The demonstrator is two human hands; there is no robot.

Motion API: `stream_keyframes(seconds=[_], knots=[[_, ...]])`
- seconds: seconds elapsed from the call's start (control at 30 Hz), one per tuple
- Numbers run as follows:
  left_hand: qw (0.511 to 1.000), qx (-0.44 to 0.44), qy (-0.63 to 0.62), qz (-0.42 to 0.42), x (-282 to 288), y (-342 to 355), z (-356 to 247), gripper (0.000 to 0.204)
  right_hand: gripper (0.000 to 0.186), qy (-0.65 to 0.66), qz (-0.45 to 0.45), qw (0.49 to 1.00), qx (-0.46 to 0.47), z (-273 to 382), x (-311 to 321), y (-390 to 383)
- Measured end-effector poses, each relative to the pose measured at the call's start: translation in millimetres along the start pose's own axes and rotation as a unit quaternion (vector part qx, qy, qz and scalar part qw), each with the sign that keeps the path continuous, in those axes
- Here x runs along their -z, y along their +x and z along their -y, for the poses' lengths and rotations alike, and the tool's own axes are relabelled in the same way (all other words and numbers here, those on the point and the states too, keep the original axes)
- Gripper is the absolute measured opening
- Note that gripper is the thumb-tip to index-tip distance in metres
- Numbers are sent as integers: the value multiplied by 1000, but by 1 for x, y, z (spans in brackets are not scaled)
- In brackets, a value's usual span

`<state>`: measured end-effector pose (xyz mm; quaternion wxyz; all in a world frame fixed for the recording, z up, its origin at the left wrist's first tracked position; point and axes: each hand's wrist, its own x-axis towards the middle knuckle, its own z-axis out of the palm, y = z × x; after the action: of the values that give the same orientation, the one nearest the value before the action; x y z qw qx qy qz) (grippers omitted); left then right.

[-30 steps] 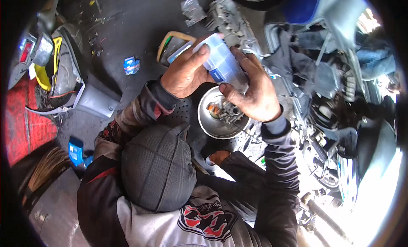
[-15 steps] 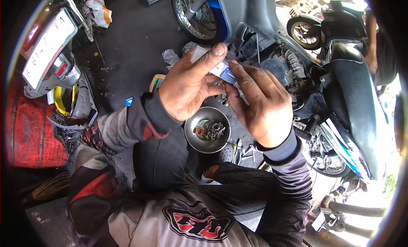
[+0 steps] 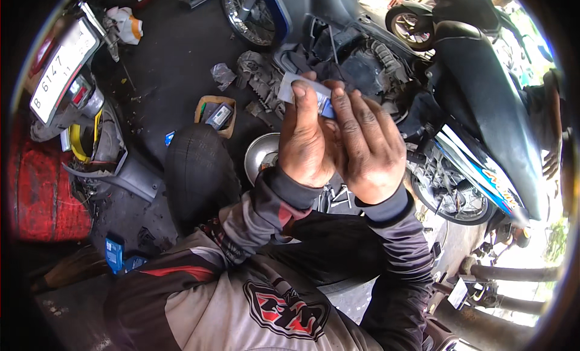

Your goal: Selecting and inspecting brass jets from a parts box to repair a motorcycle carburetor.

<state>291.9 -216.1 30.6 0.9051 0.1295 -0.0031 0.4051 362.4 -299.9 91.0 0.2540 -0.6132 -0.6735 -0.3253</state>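
The left hand (image 3: 307, 144) is closed on a small pale box (image 3: 287, 89), palm up, its thumb laid across the near face. The right hand (image 3: 374, 148) comes in from five o'clock, back uppermost, its straight fingers close together over the box's blue-marked end; its thumb is hidden, so whether it grips cannot be told. The hands touch along their inner edges, with the box at their fingertips, held up above the floor (image 3: 163, 67). Taking the hands as the centre, a metal bowl (image 3: 255, 150) sits just short of nine o'clock, partly covered by the left wrist, and beyond it, just past nine, a tan-rimmed tray (image 3: 211, 99) carries small packages. Toward ten o'clock lie a grey engine part (image 3: 257, 73) and, farther out, crumpled clear plastic (image 3: 223, 77). A spoked wheel (image 3: 246, 15) stands at eleven. Hand tools (image 3: 338, 198) show at six, below the wrists, and a motorcycle (image 3: 483, 91) with a long black seat fills three o'clock.
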Motion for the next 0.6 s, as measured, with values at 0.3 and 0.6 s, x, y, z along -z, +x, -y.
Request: stream_keyframes(seconds=[0.3, 0.6], knots=[[997, 37, -5, 74, 41, -6, 24, 67, 28, 59, 17, 993, -99, -5, -3, -22], [988, 124, -2, 91, 51, -9, 13, 87, 11, 69, 6, 976, -207, -8, 1, -11]])
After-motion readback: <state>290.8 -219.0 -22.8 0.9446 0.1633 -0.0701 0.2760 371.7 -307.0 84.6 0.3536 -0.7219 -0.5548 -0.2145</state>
